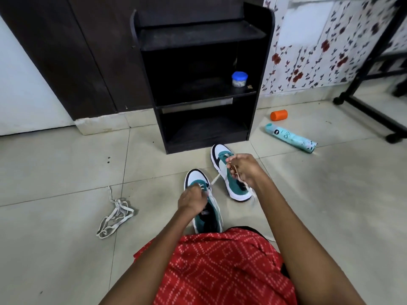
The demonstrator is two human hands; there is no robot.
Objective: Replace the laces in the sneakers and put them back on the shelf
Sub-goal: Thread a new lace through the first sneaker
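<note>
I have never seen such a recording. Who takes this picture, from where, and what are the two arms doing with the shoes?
There is no machine here. One camera sits on a person's head and looks down, so the two arms are that person's own. The left hand grips the near sneaker at its eyelets. The right hand pinches a lace that runs from that sneaker, held above the far sneaker. Both sneakers stand on the floor before a shelf. A loose lace lies to the left; a spray can and an orange cap lie to the right. A jar stands on the middle board.
</note>
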